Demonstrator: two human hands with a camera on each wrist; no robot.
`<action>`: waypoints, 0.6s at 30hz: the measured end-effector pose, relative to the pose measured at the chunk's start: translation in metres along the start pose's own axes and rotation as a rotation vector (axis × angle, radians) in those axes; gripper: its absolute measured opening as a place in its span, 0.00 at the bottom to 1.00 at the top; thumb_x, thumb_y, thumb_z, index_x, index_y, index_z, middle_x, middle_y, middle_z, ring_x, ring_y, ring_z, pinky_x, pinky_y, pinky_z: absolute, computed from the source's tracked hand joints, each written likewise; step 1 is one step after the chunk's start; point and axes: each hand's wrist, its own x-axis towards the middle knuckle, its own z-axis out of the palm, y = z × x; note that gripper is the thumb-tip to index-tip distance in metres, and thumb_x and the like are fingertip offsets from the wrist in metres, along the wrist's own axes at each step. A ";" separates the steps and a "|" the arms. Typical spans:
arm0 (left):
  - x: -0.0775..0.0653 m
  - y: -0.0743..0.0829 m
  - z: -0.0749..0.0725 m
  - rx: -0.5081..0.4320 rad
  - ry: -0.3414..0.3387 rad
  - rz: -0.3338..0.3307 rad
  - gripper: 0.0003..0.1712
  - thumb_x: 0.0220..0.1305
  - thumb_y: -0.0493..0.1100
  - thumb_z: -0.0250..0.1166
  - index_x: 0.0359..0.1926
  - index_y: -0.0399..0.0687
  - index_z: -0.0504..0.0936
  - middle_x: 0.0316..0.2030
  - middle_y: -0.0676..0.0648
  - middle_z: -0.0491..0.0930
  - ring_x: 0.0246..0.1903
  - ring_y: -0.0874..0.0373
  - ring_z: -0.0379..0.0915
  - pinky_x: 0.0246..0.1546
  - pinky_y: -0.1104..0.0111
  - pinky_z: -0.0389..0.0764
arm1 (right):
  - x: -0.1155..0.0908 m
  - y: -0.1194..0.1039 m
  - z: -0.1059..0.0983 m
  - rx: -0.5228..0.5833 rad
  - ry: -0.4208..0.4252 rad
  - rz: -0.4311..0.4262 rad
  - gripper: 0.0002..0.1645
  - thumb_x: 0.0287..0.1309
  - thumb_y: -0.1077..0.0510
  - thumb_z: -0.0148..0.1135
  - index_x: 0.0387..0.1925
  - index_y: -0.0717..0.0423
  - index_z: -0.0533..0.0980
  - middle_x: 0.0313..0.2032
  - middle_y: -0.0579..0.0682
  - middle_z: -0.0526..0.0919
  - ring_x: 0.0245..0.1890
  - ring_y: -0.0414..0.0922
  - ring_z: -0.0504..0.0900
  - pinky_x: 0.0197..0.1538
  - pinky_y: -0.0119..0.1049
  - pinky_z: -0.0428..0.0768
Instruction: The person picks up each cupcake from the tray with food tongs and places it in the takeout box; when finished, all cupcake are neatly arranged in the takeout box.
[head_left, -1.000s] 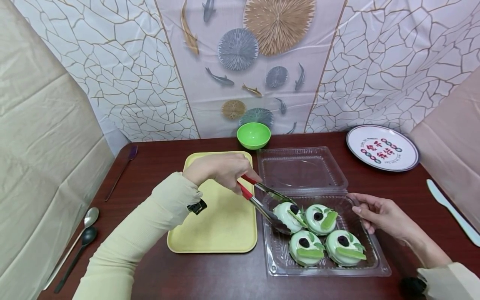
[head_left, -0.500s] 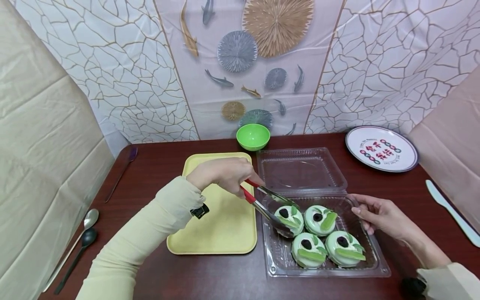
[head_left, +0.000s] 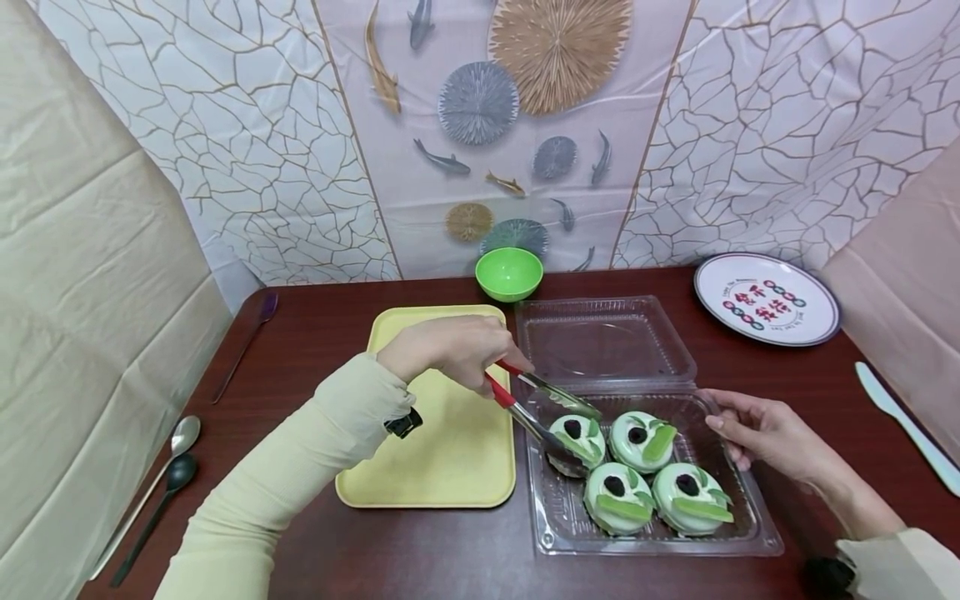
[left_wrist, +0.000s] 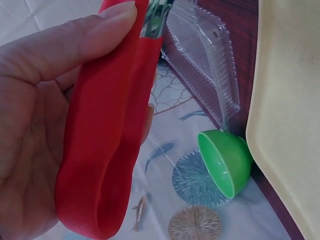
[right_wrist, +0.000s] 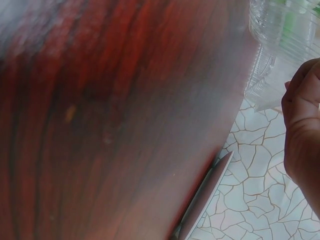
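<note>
My left hand (head_left: pixel 471 352) holds red-handled metal tongs (left_wrist: pixel 100 125), with the thumb pressed on the red grip in the left wrist view. The tongs' tips straddle the back-left cake (head_left: pixel 567 435), one over its front side and one at its far edge; contact is unclear at the far tip. Several round pale-green cakes, each topped with a dark berry and green slices, sit in a clear plastic container (head_left: pixel 558 542). At the container's right rim, my right hand (head_left: pixel 772 429) pinches the edge between thumb and fingers. In the right wrist view that hand (right_wrist: pixel 306 115) is partly cut off.
The container's lid (head_left: pixel 600 337) lies folded back. A yellow tray (head_left: pixel 431 467) lies left of it, under my left forearm. Behind stands a green bowl (head_left: pixel 508 275). A white plate (head_left: pixel 765 287) and a pale knife (head_left: pixel 900 417) lie right; two spoons (head_left: pixel 180 471) and a purple-ended utensil (head_left: pixel 262 312) lie left.
My left hand and the tongs have shifted slightly right and down. The back-left cake has turned, its berry now farther left, and the cake in front of it has nudged right. My right hand stays put.
</note>
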 end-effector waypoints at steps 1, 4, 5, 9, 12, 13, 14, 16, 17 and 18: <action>0.000 0.000 0.001 -0.002 0.002 0.002 0.29 0.52 0.39 0.70 0.58 0.52 0.82 0.24 0.52 0.83 0.20 0.63 0.54 0.24 0.76 0.57 | 0.000 0.000 0.000 -0.001 0.000 0.006 0.25 0.69 0.63 0.54 0.55 0.27 0.69 0.19 0.40 0.74 0.17 0.34 0.74 0.20 0.32 0.77; 0.000 -0.001 0.003 -0.016 0.014 0.010 0.28 0.52 0.39 0.70 0.58 0.52 0.82 0.20 0.51 0.79 0.20 0.63 0.54 0.23 0.76 0.56 | 0.000 0.000 0.000 0.005 -0.004 0.011 0.25 0.69 0.63 0.53 0.55 0.26 0.69 0.19 0.40 0.74 0.18 0.34 0.74 0.20 0.32 0.77; -0.001 -0.002 0.004 -0.023 0.019 0.011 0.29 0.52 0.39 0.70 0.58 0.52 0.82 0.20 0.51 0.79 0.20 0.63 0.54 0.23 0.76 0.56 | 0.000 0.001 0.000 0.010 -0.005 0.012 0.25 0.69 0.63 0.53 0.55 0.26 0.69 0.19 0.40 0.74 0.18 0.34 0.74 0.20 0.31 0.77; -0.005 -0.006 0.011 -0.077 0.048 0.015 0.31 0.51 0.38 0.71 0.60 0.51 0.80 0.34 0.50 0.88 0.22 0.63 0.63 0.27 0.76 0.64 | 0.000 0.001 0.000 0.029 -0.013 0.012 0.26 0.69 0.63 0.53 0.54 0.25 0.69 0.20 0.40 0.74 0.19 0.34 0.74 0.21 0.31 0.78; -0.012 -0.012 0.019 -0.125 0.103 0.031 0.34 0.50 0.39 0.73 0.61 0.49 0.79 0.51 0.50 0.85 0.36 0.62 0.79 0.42 0.73 0.76 | 0.000 0.001 0.000 0.034 -0.015 0.004 0.27 0.69 0.64 0.53 0.54 0.24 0.69 0.21 0.39 0.74 0.19 0.34 0.74 0.21 0.31 0.77; -0.016 -0.014 0.022 -0.143 0.133 0.039 0.34 0.50 0.39 0.73 0.62 0.48 0.78 0.54 0.51 0.84 0.42 0.61 0.81 0.47 0.71 0.78 | 0.000 0.001 0.000 0.034 -0.014 0.002 0.27 0.69 0.64 0.53 0.54 0.23 0.69 0.21 0.39 0.74 0.18 0.34 0.74 0.20 0.31 0.77; -0.021 -0.016 0.026 -0.161 0.165 0.037 0.35 0.50 0.40 0.74 0.62 0.48 0.78 0.56 0.51 0.82 0.48 0.59 0.80 0.53 0.69 0.77 | 0.000 0.001 0.000 0.032 -0.014 0.000 0.27 0.69 0.64 0.53 0.54 0.23 0.69 0.20 0.39 0.74 0.18 0.34 0.74 0.20 0.31 0.77; -0.031 -0.020 0.034 -0.202 0.246 0.018 0.37 0.50 0.42 0.75 0.63 0.48 0.77 0.58 0.51 0.81 0.54 0.56 0.78 0.57 0.65 0.75 | 0.000 0.001 0.000 0.029 -0.011 0.000 0.27 0.69 0.64 0.53 0.54 0.23 0.69 0.20 0.39 0.74 0.18 0.34 0.74 0.20 0.31 0.77; -0.038 -0.022 0.038 -0.228 0.295 -0.006 0.37 0.49 0.44 0.76 0.63 0.48 0.77 0.58 0.51 0.81 0.55 0.55 0.78 0.58 0.64 0.75 | 0.000 0.001 -0.001 0.025 -0.008 0.001 0.27 0.69 0.64 0.53 0.54 0.24 0.69 0.20 0.40 0.74 0.18 0.34 0.74 0.20 0.31 0.77; -0.044 -0.024 0.044 -0.264 0.349 -0.037 0.38 0.49 0.44 0.77 0.63 0.47 0.77 0.58 0.50 0.81 0.55 0.54 0.77 0.58 0.62 0.75 | 0.000 0.001 -0.001 0.023 -0.005 0.005 0.27 0.69 0.64 0.53 0.54 0.24 0.69 0.20 0.40 0.74 0.18 0.34 0.74 0.20 0.31 0.77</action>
